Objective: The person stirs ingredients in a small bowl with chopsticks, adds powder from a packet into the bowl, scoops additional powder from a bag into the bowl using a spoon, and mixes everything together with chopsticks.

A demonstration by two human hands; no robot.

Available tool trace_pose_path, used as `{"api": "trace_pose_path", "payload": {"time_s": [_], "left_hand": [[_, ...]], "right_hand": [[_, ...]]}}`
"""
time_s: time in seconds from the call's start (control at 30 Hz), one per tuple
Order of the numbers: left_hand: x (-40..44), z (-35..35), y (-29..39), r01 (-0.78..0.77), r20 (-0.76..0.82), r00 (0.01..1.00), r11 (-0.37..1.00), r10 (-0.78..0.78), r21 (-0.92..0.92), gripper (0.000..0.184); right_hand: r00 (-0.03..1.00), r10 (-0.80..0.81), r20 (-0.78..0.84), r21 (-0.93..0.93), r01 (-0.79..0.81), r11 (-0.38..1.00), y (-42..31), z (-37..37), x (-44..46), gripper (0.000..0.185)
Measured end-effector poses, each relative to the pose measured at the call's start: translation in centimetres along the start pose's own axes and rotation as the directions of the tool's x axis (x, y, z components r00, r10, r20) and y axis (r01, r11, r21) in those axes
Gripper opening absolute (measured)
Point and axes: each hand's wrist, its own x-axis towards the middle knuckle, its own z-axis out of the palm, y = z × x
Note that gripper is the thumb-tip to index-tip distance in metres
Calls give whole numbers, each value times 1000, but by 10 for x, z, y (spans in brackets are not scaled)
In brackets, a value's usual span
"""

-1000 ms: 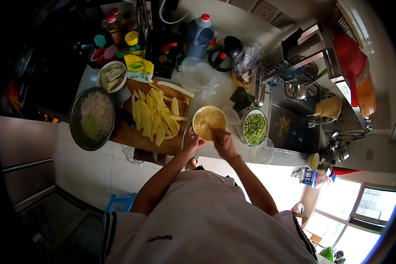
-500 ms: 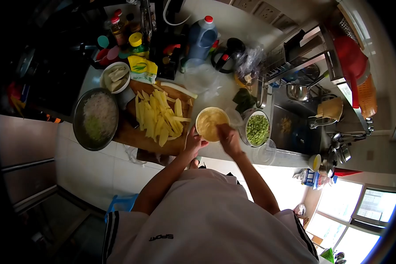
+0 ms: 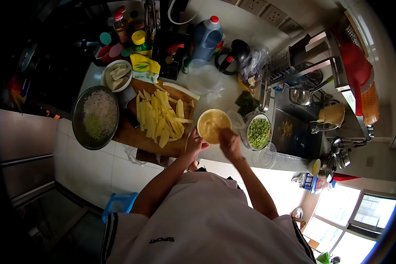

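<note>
A bowl of pale yellow mixture (image 3: 213,125) stands at the counter's front edge. My left hand (image 3: 195,144) grips its lower left rim. Over its right side my right hand (image 3: 229,141) is closed, slightly blurred, on something thin that dips into the mixture; the fingers hide most of it. Left of the bowl, cut yellow strips (image 3: 159,116) are piled on a wooden cutting board (image 3: 130,129). To the right stands a bowl of chopped green pieces (image 3: 259,132).
A metal bowl (image 3: 95,118) with pale and green chopped food is at the left, below a white bowl (image 3: 116,75) of pale chunks. Behind stand a large blue jug (image 3: 206,40) and a black-handled pot (image 3: 233,56). The sink (image 3: 295,125) lies right.
My right hand has shifted slightly at the bowl's right side, still closed. My left hand stays on the rim. The whole view has moved a little.
</note>
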Motion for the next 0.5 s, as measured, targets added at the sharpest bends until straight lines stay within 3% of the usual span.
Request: {"api": "trace_pose_path", "payload": {"time_s": [0.07, 0.2, 0.3, 0.33, 0.43, 0.47, 0.5], "left_hand": [[-1, 0, 3, -12, 4, 1000, 1000, 12, -17, 62], [-1, 4, 4, 2, -18, 1000, 1000, -2, -9, 60], [-8, 1, 3, -13, -40, 999, 1000, 13, 6, 59], [-6, 4, 6, -9, -48, 999, 1000, 9, 9, 59], [-5, 8, 10, 9, -47, 999, 1000, -8, 14, 59], [-5, 8, 10, 17, -45, 999, 1000, -17, 17, 59], [-4, 9, 9, 17, -58, 998, 1000, -16, 7, 59]], "right_hand": [[998, 49, -47, -37, -51, 998, 11, -9, -7, 12], [992, -111, 68, 1, 111, 994, -12, 9, -17, 4], [997, 31, -66, 58, -27, 998, 15, -6, 3, 5], [996, 87, 29, -104, -84, 991, 13, -18, -5, 7], [998, -6, 55, 33, 4, 999, 0, 4, -24, 10], [979, -203, -30, -15, 203, 979, 8, 10, -14, 10], [994, -108, 0, -41, 108, 993, 11, 4, -7, 10]]}}
